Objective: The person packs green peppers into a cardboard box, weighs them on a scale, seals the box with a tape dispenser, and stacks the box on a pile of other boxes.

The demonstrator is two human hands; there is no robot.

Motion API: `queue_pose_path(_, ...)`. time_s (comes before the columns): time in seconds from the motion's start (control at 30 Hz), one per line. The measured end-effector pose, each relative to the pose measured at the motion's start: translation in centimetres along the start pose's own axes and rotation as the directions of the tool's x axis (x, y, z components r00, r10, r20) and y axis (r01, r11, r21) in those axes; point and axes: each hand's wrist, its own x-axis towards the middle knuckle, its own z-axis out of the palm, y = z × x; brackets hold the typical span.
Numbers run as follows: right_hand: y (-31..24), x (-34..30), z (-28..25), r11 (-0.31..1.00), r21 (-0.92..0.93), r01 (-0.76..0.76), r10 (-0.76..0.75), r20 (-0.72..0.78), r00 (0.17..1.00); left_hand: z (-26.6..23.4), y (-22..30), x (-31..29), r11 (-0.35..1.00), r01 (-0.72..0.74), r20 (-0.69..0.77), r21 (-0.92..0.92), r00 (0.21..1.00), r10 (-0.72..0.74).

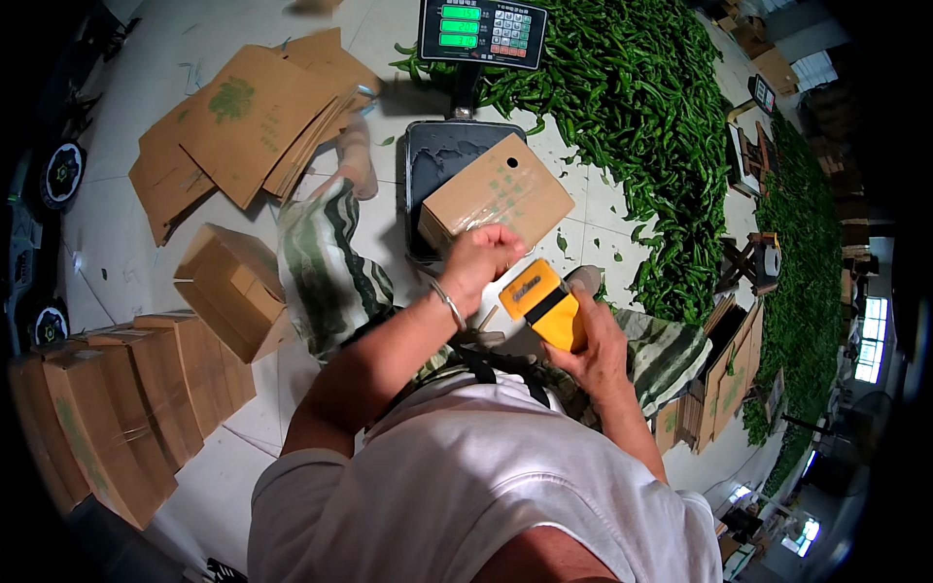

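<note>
My right hand (597, 350) grips a yellow tape dispenser (561, 328) with a black band across it, held above my lap. My left hand (483, 262) is closed in a pinch just left of the dispenser's far end; whatever is between the fingertips is too small to make out. A bracelet circles that wrist. Right beyond the left hand, a closed cardboard box (505, 189) lies tilted on the black platform (428, 151) of a scale. Clear tape shines along the box's near side, and a dark round hole shows near its far corner.
The scale's display (481, 31) stands at the far end. Green peppers (622, 126) cover the floor on the right. Flattened cardboard sheets (238, 117) lie at far left, with an open box (228, 291) and a row of upright cartons (126, 408) nearer. More folded cardboard (724, 374) stands right.
</note>
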Motion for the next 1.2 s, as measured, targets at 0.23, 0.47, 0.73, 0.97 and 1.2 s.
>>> queue_pose_path(0.23, 3.1, -1.2, -2.4, 0.987, -0.083, -0.137, 0.136, -0.017, 0.991, -11.5, 12.7, 9.7, 0.933, -0.244, -0.245, 0.264, 0.919, 0.310)
queue_pose_path(0.47, 4.1, 0.5, -1.7, 0.984, -0.058, -0.167, 0.168, 0.014, 0.986, -14.2, 14.2, 15.7, 0.914, -0.134, -0.274, 0.383, 0.928, 0.251)
queue_pose_path(0.73, 5.0, 2.5, -0.8, 0.948, -0.002, -0.317, 0.313, 0.170, 0.934, -19.9, 8.2, 20.9, 0.889, -0.099, -0.319, 0.448, 0.911, 0.263)
queue_pose_path(0.97, 8.0, 1.6, 1.9, 0.928, 0.131, -0.348, 0.323, 0.178, 0.929, -17.5, -3.1, 22.6, 0.845, 0.039, -0.105, 0.534, 0.994, 0.020)
queue_pose_path(1.2, 8.1, 1.9, 2.5, 0.867, 0.242, -0.435, 0.366, 0.283, 0.887, -19.5, -7.1, 21.7, 0.882, 0.226, -0.193, 0.414, 0.968, -0.157)
